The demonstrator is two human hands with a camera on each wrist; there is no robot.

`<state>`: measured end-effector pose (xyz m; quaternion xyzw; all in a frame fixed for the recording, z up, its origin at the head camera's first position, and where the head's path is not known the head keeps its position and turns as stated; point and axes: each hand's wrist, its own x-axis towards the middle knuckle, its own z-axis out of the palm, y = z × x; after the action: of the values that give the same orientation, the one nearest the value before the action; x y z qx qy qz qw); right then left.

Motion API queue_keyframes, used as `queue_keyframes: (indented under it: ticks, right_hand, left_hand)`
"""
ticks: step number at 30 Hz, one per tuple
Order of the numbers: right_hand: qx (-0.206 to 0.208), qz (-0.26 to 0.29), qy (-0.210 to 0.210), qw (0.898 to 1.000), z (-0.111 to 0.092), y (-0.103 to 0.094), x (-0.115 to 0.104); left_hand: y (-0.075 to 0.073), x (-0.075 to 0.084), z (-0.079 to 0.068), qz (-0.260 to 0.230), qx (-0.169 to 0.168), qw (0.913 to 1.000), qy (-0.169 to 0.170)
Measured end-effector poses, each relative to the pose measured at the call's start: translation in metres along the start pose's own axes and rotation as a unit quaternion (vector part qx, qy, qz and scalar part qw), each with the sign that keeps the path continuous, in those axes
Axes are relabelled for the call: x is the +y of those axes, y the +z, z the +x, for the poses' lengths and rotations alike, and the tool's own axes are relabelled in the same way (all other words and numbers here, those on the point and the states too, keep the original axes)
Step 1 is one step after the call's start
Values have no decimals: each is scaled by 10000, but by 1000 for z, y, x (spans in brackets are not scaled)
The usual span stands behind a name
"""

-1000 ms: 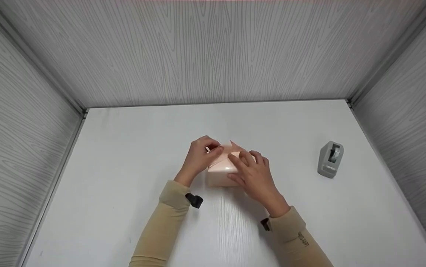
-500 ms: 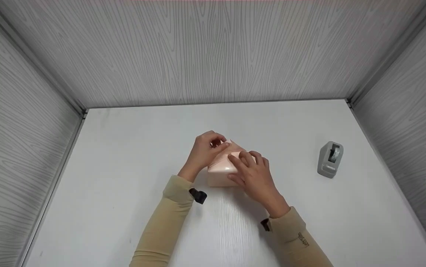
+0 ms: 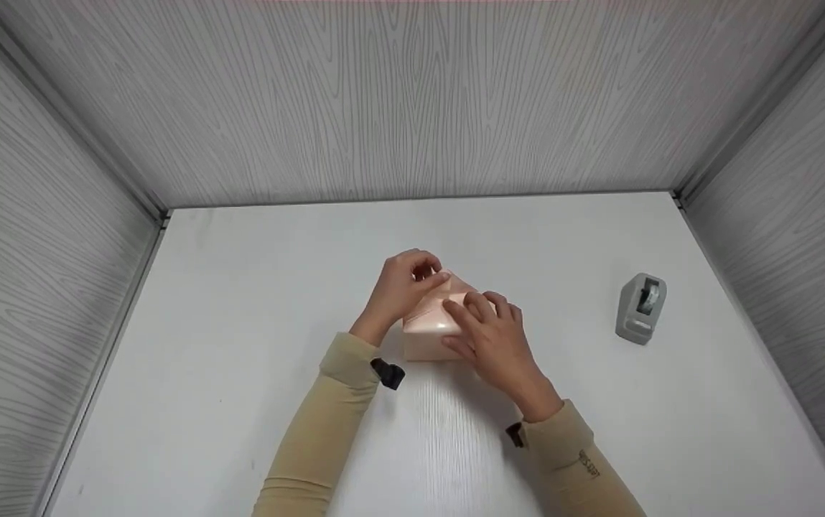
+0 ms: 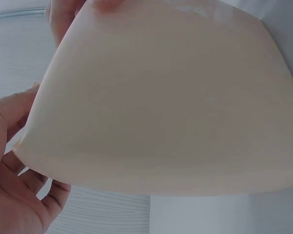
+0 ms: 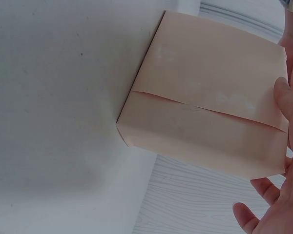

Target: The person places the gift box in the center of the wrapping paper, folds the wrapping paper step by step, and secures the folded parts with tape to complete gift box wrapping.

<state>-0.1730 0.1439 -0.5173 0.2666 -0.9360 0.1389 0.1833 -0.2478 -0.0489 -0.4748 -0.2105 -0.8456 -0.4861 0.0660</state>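
A box wrapped in pale pink paper (image 3: 426, 343) sits in the middle of the white table. At its back left corner my left hand (image 3: 399, 289) pinches a paper flap (image 3: 461, 282) between thumb and bent fingers. Across the top and near face lies my right hand (image 3: 492, 336), its thumb against the near side and its fingers bent over the top. The left wrist view has one broad paper face (image 4: 166, 107) filling most of it. In the right wrist view a long overlapping paper edge (image 5: 210, 111) crosses the box, with faint shiny patches near it.
A grey tape dispenser (image 3: 640, 309) with a roll in it stands on the table (image 3: 240, 323) to the right. Grey wood-grain panels (image 3: 398, 100) rise at the back and both sides.
My left hand has shifted forward and to the right, and the back flap has come down with it. My right hand holds nearly the same place on the box.
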Motion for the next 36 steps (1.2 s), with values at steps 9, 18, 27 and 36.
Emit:
queue_keyframes:
  ticks: [9, 18, 27, 36]
  right_hand:
    - [8, -71, -25, 10000, 0, 0, 0]
    - [-169, -41, 100, 9998, 0, -3, -1]
    - [-207, -123, 93, 9997, -1, -1, -1]
    - [-207, -96, 121, 9997, -1, -2, -2]
  left_hand:
    - [4, -3, 2, -71, 276, 9995, -143]
    - [-10, -11, -7, -123, -61, 9999, -24]
    - [-4, -14, -8, 370, 224, 9986, 307]
    - [-7, -18, -10, 188, -11, 9990, 403]
